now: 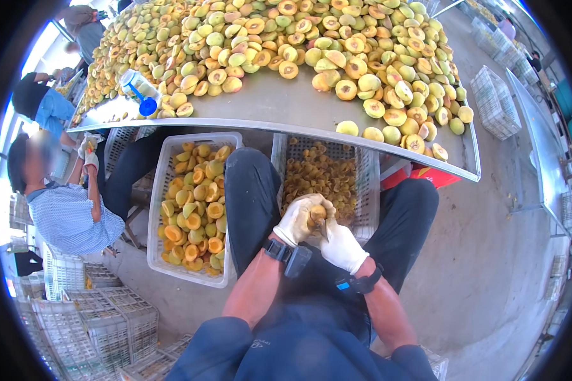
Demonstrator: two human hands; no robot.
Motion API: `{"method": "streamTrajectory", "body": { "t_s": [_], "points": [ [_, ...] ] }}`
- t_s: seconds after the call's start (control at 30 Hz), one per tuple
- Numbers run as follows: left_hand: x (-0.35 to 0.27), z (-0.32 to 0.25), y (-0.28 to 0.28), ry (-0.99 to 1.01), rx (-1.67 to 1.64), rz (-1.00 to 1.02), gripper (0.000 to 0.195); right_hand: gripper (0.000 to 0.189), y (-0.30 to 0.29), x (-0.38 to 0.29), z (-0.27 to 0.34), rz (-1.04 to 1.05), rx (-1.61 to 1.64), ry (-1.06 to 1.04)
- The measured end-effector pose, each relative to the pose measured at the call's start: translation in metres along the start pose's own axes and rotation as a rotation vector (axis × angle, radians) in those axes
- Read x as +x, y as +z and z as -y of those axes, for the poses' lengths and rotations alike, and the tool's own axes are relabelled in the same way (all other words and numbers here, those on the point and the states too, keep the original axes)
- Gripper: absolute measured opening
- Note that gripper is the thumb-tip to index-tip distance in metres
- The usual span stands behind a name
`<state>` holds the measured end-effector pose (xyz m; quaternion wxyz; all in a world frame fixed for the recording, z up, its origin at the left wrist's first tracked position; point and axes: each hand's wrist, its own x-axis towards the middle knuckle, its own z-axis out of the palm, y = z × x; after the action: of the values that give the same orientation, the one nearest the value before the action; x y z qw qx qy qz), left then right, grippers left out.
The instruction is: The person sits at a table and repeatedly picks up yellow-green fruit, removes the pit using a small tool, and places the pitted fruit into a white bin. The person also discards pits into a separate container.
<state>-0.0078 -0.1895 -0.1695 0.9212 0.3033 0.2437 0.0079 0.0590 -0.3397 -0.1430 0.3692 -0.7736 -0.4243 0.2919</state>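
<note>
My left hand, in a pale glove, is closed around a halved peach-like fruit. My right hand, gloved in white, grips a small tool whose tip meets the fruit; its exact kind cannot be told. Both hands are over my lap, above a crate of brown pits and scraps. Left of my knee, a white plastic crate holds pitted fruit halves. On the metal table before me lies a large heap of halved fruit, many with pits in them.
A clear plastic container with a blue lid lies on the table's left part. A seated person works at my left. Stacked crates stand at the lower left. A red box is under the table; another metal table stands right.
</note>
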Motion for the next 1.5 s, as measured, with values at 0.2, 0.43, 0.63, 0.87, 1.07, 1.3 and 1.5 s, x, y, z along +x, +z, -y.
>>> {"method": "streamTrajectory", "body": {
  "t_s": [0.2, 0.43, 0.63, 0.87, 1.07, 1.3, 1.5],
  "points": [
    [0.012, 0.023, 0.01, 0.37, 0.257, -0.153, 0.015, 0.033, 0.008, -0.004, -0.039, 0.024, -0.217, -0.463],
    [0.011, 0.019, 0.014, 0.354, -0.061, -0.277, 0.012, 0.035, 0.01, 0.019, 0.005, 0.163, 0.326, 0.184],
    [0.001, 0.012, 0.012, 0.265, -0.103, -0.258, 0.02, 0.037, 0.012, 0.034, 0.015, 0.237, 0.294, 0.162],
    [-0.007, 0.003, 0.027, 0.37, -0.061, -0.185, 0.019, 0.039, 0.009, 0.036, 0.015, 0.261, 0.259, 0.145],
    [0.008, 0.012, 0.019, 0.43, -0.096, -0.286, 0.018, 0.04, 0.009, 0.037, 0.017, 0.298, 0.233, 0.125],
    [-0.002, 0.004, 0.02, 0.464, 0.07, -0.224, 0.019, 0.042, 0.01, 0.036, 0.012, 0.333, 0.2, 0.103],
    [-0.001, -0.003, 0.023, 0.308, 0.365, -0.158, 0.019, 0.043, -0.004, 0.018, -0.024, 0.338, -0.293, -0.474]
  ]
}}
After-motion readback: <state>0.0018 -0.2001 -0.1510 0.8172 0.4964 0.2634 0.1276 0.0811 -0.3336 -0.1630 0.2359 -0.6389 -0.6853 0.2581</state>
